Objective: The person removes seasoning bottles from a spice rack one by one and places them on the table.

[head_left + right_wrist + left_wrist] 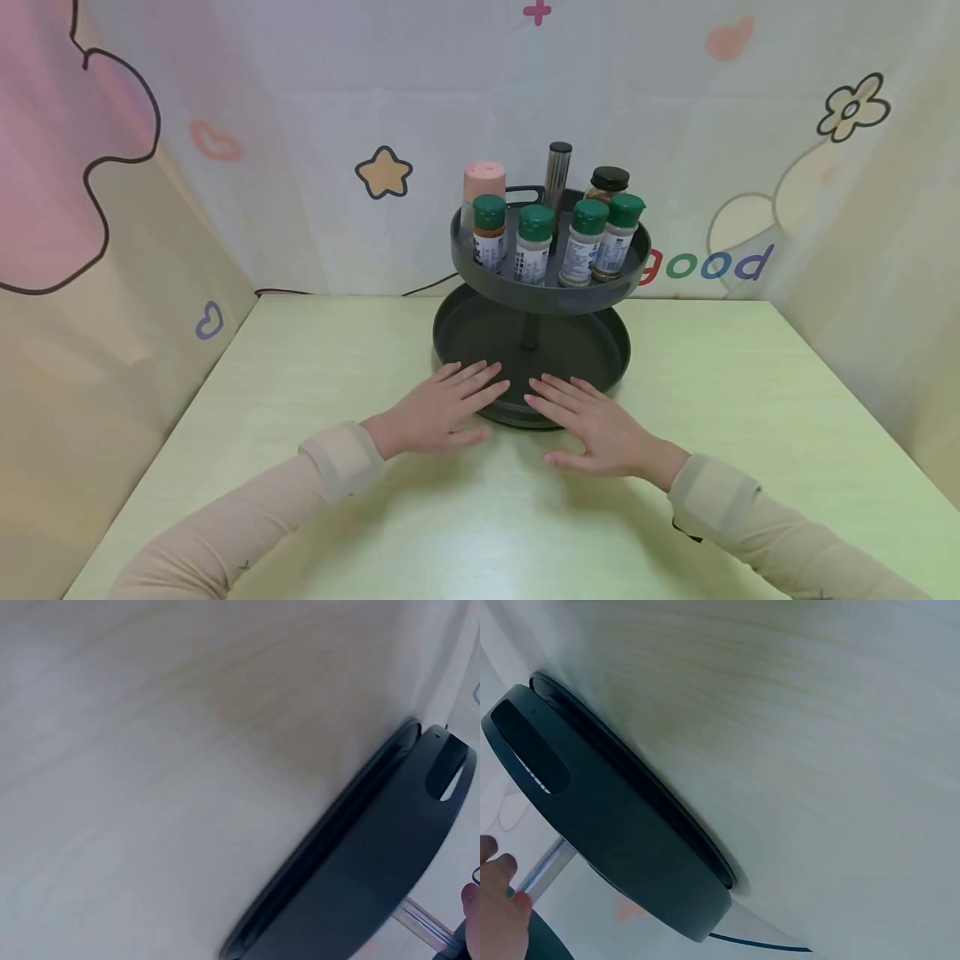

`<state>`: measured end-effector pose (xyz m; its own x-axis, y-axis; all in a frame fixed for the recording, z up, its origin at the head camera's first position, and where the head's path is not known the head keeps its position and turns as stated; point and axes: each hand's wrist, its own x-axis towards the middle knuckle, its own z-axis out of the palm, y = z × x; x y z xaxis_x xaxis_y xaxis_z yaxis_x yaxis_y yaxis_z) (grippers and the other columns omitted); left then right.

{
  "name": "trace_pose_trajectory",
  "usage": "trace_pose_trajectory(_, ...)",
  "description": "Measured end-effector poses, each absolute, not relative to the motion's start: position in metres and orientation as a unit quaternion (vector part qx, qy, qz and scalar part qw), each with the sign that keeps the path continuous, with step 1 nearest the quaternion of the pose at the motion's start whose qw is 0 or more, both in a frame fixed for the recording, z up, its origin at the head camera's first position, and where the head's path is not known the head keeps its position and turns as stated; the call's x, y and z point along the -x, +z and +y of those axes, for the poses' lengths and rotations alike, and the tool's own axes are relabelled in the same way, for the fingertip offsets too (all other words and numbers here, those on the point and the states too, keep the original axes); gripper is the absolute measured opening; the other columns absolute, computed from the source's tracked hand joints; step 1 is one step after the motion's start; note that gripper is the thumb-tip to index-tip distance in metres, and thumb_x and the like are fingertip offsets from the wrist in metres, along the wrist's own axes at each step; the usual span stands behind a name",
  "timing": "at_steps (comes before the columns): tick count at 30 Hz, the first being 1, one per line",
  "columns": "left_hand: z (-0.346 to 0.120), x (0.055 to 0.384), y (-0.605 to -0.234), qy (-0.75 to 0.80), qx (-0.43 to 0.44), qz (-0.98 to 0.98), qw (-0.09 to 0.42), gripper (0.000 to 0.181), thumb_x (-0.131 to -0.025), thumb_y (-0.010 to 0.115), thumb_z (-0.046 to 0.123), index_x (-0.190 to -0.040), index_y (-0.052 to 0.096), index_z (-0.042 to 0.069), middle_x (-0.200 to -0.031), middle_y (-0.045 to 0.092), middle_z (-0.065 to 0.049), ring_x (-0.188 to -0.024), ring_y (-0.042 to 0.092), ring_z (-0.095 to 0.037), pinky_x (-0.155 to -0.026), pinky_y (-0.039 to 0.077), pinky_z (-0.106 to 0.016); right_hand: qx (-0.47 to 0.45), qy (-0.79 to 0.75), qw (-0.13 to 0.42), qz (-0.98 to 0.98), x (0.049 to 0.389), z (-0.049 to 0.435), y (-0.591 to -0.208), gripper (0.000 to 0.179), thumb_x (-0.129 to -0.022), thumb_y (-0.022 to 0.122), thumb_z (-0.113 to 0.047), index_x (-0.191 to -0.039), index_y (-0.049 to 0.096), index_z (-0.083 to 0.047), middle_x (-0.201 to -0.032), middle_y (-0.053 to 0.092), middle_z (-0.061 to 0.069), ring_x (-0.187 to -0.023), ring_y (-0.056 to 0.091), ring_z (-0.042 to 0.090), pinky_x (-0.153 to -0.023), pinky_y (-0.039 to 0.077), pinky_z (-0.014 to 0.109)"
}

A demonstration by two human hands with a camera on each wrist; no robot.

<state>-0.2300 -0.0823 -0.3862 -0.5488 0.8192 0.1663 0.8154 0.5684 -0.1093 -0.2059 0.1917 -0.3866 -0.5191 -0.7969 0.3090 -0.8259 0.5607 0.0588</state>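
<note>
A dark two-tier round rack stands on the table, its lower tray [472,333] bare inside. At that tray's front left my left hand [442,408] is spread, palm down, with straight fingers over the rim. My right hand [600,429] mirrors it at the front right, also with its fingers extended. Neither hand grips anything; whether the fingertips touch the tray I cannot tell. In the left wrist view the tray's side [607,802] and its handle slot show beside a few fingers [495,877]. The right wrist view has the tray's side [360,855] and one fingertip [472,915].
Several green-capped spice bottles [532,258], a pink-capped container [483,179] and a black-capped jar [609,179] stand on the upper tray [540,300], around a metal post [557,175]. A patterned curtain [315,150] hangs behind the pale table [337,358]. A thin cable [431,286] runs behind.
</note>
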Motion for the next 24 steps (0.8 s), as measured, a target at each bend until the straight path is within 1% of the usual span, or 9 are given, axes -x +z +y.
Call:
trace_pose_trajectory(4, -0.082, 0.232, -0.381, 0.001, 0.467, -0.872, 0.150, 0.061, -0.089, 0.039, 0.046, -0.141, 0.024, 0.016, -0.146, 0.024, -0.005, -0.133, 0.026, -0.020, -0.107, 0.023, -0.041, -0.463, 0.052, 0.147, -0.873, 0.205, 0.191, -0.379, 0.070, -0.081, 0.050, -0.054, -0.138, 0.031, -0.017, -0.142, 0.033, 0.005, -0.131, 0.029, 0.022, -0.103, 0.027, 0.047)
trace_pose_trajectory(8, -0.081, 0.236, -0.375, -0.036, 0.465, -0.857, 0.217, 0.055, -0.089, 0.043, 0.040, -0.136, 0.035, 0.013, -0.141, 0.035, -0.006, -0.128, 0.036, -0.020, -0.104, 0.030, -0.039, -0.464, 0.052, 0.150, -0.871, 0.205, 0.192, -0.373, 0.071, -0.079, 0.052, -0.053, -0.137, 0.033, -0.016, -0.142, 0.033, 0.006, -0.131, 0.029, 0.022, -0.103, 0.027, 0.047)
trace_pose_trajectory(11, -0.080, 0.239, -0.370, -0.080, 0.458, -0.842, 0.275, 0.051, -0.087, 0.046, 0.036, -0.131, 0.042, 0.009, -0.136, 0.042, -0.008, -0.124, 0.041, -0.020, -0.100, 0.035, -0.037, -0.470, 0.055, 0.162, -0.866, 0.205, 0.193, -0.370, 0.070, -0.080, 0.049, -0.055, -0.136, 0.035, -0.015, -0.141, 0.035, 0.006, -0.131, 0.030, 0.022, -0.102, 0.028, 0.048)
trace_pose_trajectory(14, -0.078, 0.241, -0.365, -0.127, 0.445, -0.827, 0.321, 0.048, -0.086, 0.048, 0.032, -0.126, 0.047, 0.005, -0.132, 0.046, -0.011, -0.120, 0.045, -0.021, -0.096, 0.039, -0.035, -0.476, 0.062, 0.174, -0.860, 0.206, 0.193, -0.365, 0.069, -0.081, 0.046, -0.057, -0.136, 0.036, -0.015, -0.141, 0.036, 0.006, -0.130, 0.031, 0.022, -0.101, 0.029, 0.048)
trace_pose_trajectory(18, -0.073, 0.241, -0.358, -0.169, 0.423, -0.822, 0.342, 0.048, -0.086, 0.047, 0.031, -0.124, 0.048, 0.002, -0.133, 0.045, -0.013, -0.119, 0.045, -0.022, -0.096, 0.040, -0.035, -0.479, 0.069, 0.183, -0.856, 0.205, 0.194, -0.358, 0.069, -0.081, 0.046, -0.057, -0.135, 0.037, -0.015, -0.140, 0.037, 0.007, -0.130, 0.031, 0.022, -0.102, 0.029, 0.046)
trace_pose_trajectory(24, -0.065, 0.235, -0.349, -0.207, 0.409, -0.825, 0.330, 0.054, -0.089, 0.040, 0.035, -0.131, 0.039, -0.001, -0.139, 0.036, -0.014, -0.125, 0.039, -0.022, -0.098, 0.037, -0.036, -0.480, 0.071, 0.191, -0.853, 0.203, 0.195, -0.347, 0.069, -0.081, 0.049, -0.055, -0.134, 0.038, -0.013, -0.139, 0.037, 0.008, -0.130, 0.031, 0.023, -0.106, 0.025, 0.040)
